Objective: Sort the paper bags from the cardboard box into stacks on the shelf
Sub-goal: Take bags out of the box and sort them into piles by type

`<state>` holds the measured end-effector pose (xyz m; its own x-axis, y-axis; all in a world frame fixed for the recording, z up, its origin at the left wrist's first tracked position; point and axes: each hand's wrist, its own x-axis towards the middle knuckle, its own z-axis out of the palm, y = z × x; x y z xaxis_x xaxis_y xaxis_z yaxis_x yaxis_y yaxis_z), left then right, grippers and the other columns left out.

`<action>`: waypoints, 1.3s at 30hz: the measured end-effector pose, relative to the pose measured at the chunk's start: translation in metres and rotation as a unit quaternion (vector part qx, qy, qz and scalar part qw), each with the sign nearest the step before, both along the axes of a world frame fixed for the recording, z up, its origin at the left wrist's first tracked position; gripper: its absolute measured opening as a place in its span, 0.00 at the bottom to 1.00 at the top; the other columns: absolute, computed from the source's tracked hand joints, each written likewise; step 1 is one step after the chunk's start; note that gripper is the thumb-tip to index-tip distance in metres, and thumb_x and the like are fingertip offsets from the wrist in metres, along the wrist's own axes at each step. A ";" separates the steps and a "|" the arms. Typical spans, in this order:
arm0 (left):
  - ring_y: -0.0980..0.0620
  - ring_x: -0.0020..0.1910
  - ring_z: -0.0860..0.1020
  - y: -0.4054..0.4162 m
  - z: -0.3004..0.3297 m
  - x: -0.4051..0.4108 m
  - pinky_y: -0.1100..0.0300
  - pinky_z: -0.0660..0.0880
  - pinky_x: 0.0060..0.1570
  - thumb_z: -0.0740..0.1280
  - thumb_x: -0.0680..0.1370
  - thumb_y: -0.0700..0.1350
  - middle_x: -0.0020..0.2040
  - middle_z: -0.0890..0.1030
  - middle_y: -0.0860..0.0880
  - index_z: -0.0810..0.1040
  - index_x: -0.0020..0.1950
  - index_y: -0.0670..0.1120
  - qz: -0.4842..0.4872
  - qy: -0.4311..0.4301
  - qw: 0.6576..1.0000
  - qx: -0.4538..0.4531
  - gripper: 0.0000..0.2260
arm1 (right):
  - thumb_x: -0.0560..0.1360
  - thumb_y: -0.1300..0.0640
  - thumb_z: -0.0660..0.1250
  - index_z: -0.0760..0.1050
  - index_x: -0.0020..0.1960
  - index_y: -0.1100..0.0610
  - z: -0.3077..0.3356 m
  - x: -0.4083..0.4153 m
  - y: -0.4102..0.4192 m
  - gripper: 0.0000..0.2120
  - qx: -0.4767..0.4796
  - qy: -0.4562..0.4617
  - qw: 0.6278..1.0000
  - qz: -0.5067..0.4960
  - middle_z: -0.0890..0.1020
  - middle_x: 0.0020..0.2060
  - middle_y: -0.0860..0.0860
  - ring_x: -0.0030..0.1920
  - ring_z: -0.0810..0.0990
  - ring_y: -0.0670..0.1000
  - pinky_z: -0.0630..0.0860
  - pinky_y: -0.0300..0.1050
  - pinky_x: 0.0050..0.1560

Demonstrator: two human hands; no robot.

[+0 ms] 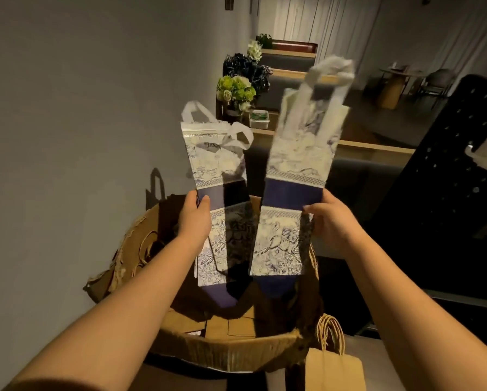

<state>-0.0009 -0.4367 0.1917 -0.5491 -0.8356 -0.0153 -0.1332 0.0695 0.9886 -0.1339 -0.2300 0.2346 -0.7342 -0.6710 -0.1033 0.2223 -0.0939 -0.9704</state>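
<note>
I hold two flat blue-and-white printed paper bags upright above the open cardboard box. My left hand grips the left bag by its left edge, thumb in front. My right hand grips the right bag by its right edge. Both bags have white ribbon handles at the top; the right bag's handles are blurred. More printed and brown bags lie inside the box under the held ones.
A brown paper bag with twisted handles leans at the box's lower right. The wall runs on the left. Flower bouquets and wooden shelves stand beyond. A black perforated panel rises on the right.
</note>
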 end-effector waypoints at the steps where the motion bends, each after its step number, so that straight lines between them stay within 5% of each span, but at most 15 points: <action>1: 0.53 0.61 0.71 0.001 -0.001 0.000 0.57 0.65 0.54 0.56 0.84 0.47 0.59 0.71 0.55 0.65 0.74 0.46 -0.006 -0.004 1.000 0.004 0.18 | 0.75 0.74 0.55 0.75 0.58 0.54 -0.004 0.002 -0.004 0.21 0.018 0.023 1.000 0.010 0.83 0.54 0.59 0.53 0.83 0.58 0.80 0.55 0.52; 3: 0.55 0.57 0.73 0.004 -0.001 -0.001 0.58 0.67 0.51 0.57 0.84 0.47 0.56 0.73 0.56 0.66 0.73 0.45 -0.029 -0.003 0.999 0.016 0.18 | 0.77 0.72 0.58 0.76 0.58 0.55 -0.011 0.008 -0.015 0.18 0.043 0.051 0.997 0.027 0.81 0.58 0.59 0.60 0.80 0.59 0.73 0.57 0.63; 6: 0.50 0.68 0.69 0.008 -0.002 -0.004 0.58 0.67 0.59 0.58 0.83 0.48 0.67 0.72 0.52 0.65 0.75 0.46 -0.059 0.006 0.998 0.013 0.20 | 0.78 0.70 0.61 0.76 0.57 0.57 -0.019 0.018 -0.034 0.13 0.092 0.086 0.992 0.007 0.82 0.57 0.56 0.59 0.80 0.56 0.73 0.55 0.65; 11: 0.60 0.51 0.70 0.011 -0.001 -0.008 0.61 0.65 0.52 0.58 0.84 0.47 0.47 0.70 0.65 0.70 0.68 0.49 -0.081 0.045 0.995 0.037 0.13 | 0.77 0.69 0.64 0.72 0.59 0.54 -0.032 0.024 -0.047 0.15 0.143 0.137 0.980 -0.038 0.80 0.56 0.52 0.56 0.79 0.50 0.76 0.47 0.60; 14: 0.57 0.52 0.75 0.003 -0.008 -0.008 0.59 0.69 0.53 0.57 0.84 0.43 0.50 0.77 0.58 0.72 0.62 0.51 -0.106 0.073 0.984 0.123 0.09 | 0.75 0.72 0.64 0.75 0.58 0.58 -0.035 0.024 -0.047 0.16 0.126 0.133 0.980 -0.073 0.82 0.53 0.54 0.54 0.81 0.53 0.78 0.49 0.58; 17: 0.48 0.53 0.79 0.000 -0.013 -0.005 0.50 0.74 0.57 0.54 0.82 0.34 0.51 0.83 0.48 0.78 0.60 0.46 -0.133 0.092 0.970 0.181 0.16 | 0.74 0.72 0.65 0.78 0.52 0.58 -0.038 0.018 -0.045 0.12 0.136 0.108 0.981 -0.086 0.83 0.49 0.55 0.51 0.82 0.55 0.78 0.51 0.55; 20: 0.48 0.57 0.80 0.000 -0.016 -0.005 0.50 0.76 0.57 0.53 0.84 0.37 0.58 0.81 0.47 0.73 0.67 0.48 -0.142 0.110 0.961 0.209 0.16 | 0.75 0.72 0.65 0.79 0.54 0.61 -0.039 0.013 -0.042 0.12 0.150 0.087 0.980 -0.093 0.83 0.47 0.56 0.49 0.82 0.56 0.78 0.46 0.48; 23: 0.46 0.62 0.77 -0.003 -0.020 -0.008 0.44 0.73 0.63 0.54 0.84 0.42 0.64 0.79 0.46 0.69 0.72 0.49 -0.135 0.137 0.953 0.235 0.16 | 0.75 0.72 0.64 0.78 0.55 0.60 -0.041 0.012 -0.038 0.13 0.155 0.092 0.980 -0.089 0.83 0.51 0.57 0.52 0.81 0.56 0.78 0.47 0.51; 39: 0.46 0.59 0.79 -0.009 -0.009 -0.014 0.46 0.77 0.56 0.55 0.84 0.44 0.63 0.79 0.47 0.70 0.71 0.50 -0.091 0.183 0.933 0.296 0.16 | 0.74 0.72 0.65 0.77 0.54 0.56 -0.045 0.012 -0.032 0.15 0.162 0.134 0.973 -0.090 0.82 0.51 0.55 0.54 0.81 0.55 0.78 0.49 0.56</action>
<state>-0.0149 -0.4458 0.1823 -0.7405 -0.6320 -0.2283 0.1806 -0.5144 0.8383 -0.1223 -0.2623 0.1897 -0.8665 -0.4933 -0.0764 -0.0350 0.2127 -0.9765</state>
